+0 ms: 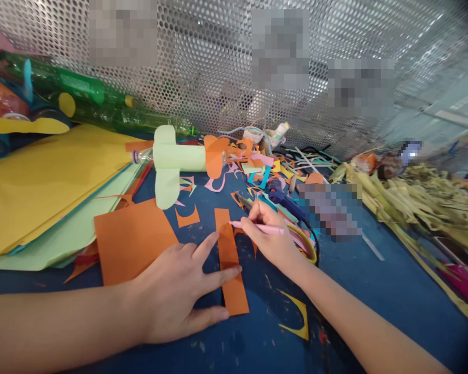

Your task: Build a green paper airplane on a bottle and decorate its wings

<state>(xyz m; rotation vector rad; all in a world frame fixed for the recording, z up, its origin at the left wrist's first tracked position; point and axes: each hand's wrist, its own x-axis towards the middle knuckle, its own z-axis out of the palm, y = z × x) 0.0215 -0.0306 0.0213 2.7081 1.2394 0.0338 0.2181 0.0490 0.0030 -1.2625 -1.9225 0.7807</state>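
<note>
centrally, an orange paper strip (226, 250) lies on a blue table (393, 291) under the left hand (179, 283), fingers spread and gripping nothing, while the right hand (272, 243) pinches a pink pen (268, 228), tip at the strip's far right edge.

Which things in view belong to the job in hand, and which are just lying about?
In the job: orange strip, under the left hand; pink pen, in the right hand; perhaps the paper-wrapped bottle, partly orange too.

Apparently just lying about: yellow scrap; blue glue gun; dry husks; green bottles.
</note>
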